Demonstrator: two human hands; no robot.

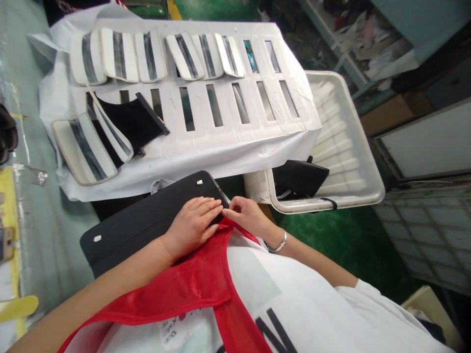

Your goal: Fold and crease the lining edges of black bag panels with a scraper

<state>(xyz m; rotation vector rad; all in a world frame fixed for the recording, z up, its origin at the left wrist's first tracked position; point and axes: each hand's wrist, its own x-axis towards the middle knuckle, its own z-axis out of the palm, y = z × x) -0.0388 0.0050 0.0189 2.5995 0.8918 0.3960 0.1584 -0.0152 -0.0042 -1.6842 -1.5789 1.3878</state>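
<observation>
A black bag (147,220) with two small metal fittings on its face lies slantwise in front of my body, close to the red apron. My left hand (195,223) rests across its right part, the fingers bent together over the end and the thumb on the near side. At that same end, my right hand (248,213) has thumb and forefinger pinched on the bag's edge, touching the left fingertips. What lies between the pinched fingers is too small to make out. The bag's underside is hidden.
A white-covered table (228,147) with rectangular cut-outs stands ahead. Several pale panels with dark strips (117,54) lie along its far side. Another pale panel (86,149) and a black piece (125,120) lie at its left. A white plastic bin (346,122) to the right holds a black item (300,179).
</observation>
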